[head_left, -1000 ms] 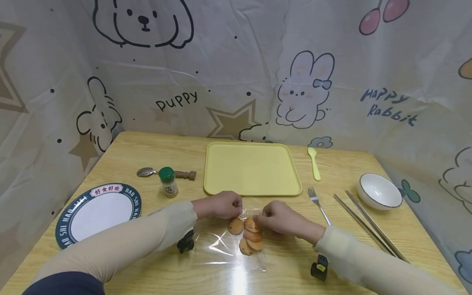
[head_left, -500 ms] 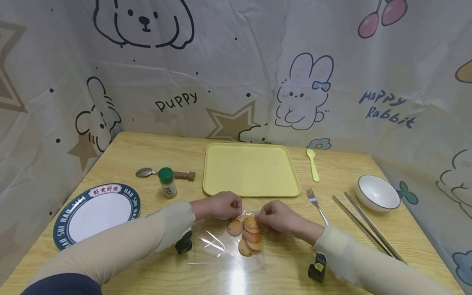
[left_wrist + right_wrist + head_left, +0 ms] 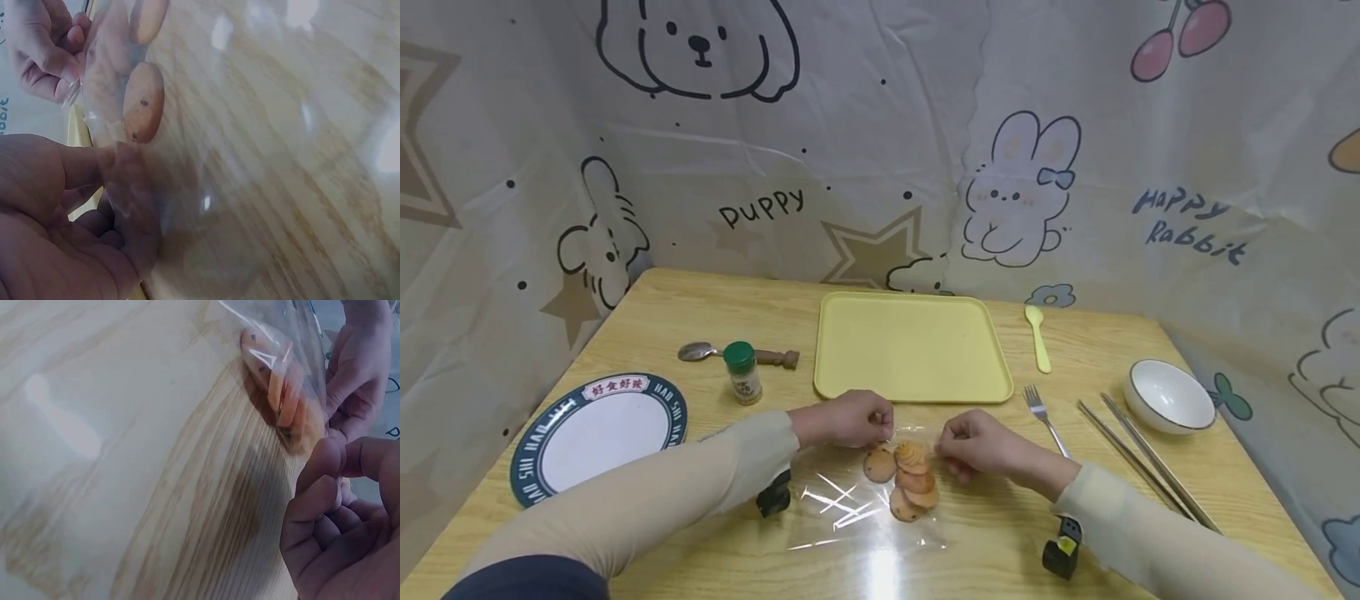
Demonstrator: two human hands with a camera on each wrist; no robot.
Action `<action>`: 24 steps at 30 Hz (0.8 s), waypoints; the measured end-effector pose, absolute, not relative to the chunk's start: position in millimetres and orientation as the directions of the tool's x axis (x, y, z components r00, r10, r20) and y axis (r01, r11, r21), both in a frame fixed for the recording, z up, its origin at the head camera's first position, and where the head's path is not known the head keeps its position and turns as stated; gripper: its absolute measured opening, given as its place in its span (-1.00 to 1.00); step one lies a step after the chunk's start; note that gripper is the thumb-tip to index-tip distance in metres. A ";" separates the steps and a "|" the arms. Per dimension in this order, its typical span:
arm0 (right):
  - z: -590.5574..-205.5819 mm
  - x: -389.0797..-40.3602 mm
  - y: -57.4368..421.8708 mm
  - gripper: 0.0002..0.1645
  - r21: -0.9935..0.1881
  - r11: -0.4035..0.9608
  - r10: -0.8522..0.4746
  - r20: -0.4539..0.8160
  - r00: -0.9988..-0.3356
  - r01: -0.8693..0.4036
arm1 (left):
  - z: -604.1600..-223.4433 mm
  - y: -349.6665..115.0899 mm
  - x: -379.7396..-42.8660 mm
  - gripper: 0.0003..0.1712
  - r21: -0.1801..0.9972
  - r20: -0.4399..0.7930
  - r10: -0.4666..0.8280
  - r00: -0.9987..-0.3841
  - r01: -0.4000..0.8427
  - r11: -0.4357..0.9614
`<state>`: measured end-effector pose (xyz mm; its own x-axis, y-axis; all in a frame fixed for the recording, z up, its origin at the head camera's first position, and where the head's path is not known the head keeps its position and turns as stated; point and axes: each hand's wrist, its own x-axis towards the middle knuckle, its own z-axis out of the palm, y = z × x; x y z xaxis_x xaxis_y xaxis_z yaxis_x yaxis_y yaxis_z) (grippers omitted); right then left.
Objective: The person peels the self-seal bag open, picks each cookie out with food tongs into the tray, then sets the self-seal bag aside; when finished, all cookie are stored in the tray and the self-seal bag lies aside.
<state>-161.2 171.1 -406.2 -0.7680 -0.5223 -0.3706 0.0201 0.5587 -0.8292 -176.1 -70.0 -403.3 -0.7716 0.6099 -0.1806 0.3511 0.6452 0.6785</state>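
Observation:
A clear plastic bag (image 3: pixel 827 517) with several round cookies (image 3: pixel 916 483) inside lies low over the table in front of me. My left hand (image 3: pixel 853 419) pinches its far edge between thumb and fingers, close to a single cookie (image 3: pixel 144 103) seen through the film in the left wrist view. At the far right corner, my right hand (image 3: pixel 983 444) also pinches the film, thumb against curled fingers. The right wrist view shows overlapping cookies (image 3: pixel 284 394) in the bag beside that hand.
Beyond the hands lies a yellow tray (image 3: pixel 913 346). Left are a plate (image 3: pixel 606 442), a green-capped shaker (image 3: pixel 742 375) and a spoon (image 3: pixel 698 351). Right are a yellow spoon (image 3: pixel 1039 337), a fork (image 3: pixel 1045 417), chopsticks (image 3: pixel 1150 462) and a white bowl (image 3: pixel 1170 397).
My right hand has shifted slightly to the right, away from the left hand, and the bag's far edge is drawn wider. The left hand has stayed almost still.

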 end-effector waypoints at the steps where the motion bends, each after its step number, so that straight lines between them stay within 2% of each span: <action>1: -406.4 -161.1 173.4 -0.73 -0.828 0.560 -0.523 -0.369 -0.769 0.016 | -403.3 -69.9 -176.2 -0.89 0.680 -0.182 0.609 -0.772 0.348 0.645; 10: -406.1 -157.8 184.3 -0.72 -0.824 0.566 -0.528 -0.379 -0.760 0.018 | -402.9 -67.3 -176.7 -0.89 0.639 -0.175 0.611 -0.772 0.383 0.667; 17: -404.0 -148.8 177.1 -0.43 -0.813 0.572 -0.484 -0.441 -0.756 0.109 | -404.7 -65.2 -177.3 -0.86 0.648 -0.165 0.602 -0.781 0.375 0.663; 24: -407.5 -144.0 170.3 -0.61 -0.841 0.522 -0.527 -0.452 -0.720 0.146 | -403.9 -64.8 -179.0 -0.86 0.652 -0.159 0.618 -0.770 0.388 0.651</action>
<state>-144.0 170.3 -407.5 -0.7198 -0.5269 -0.4519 0.1461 0.5215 -0.8407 -179.0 -64.8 -403.9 -0.7703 0.6177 -0.1587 0.3878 0.6512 0.6524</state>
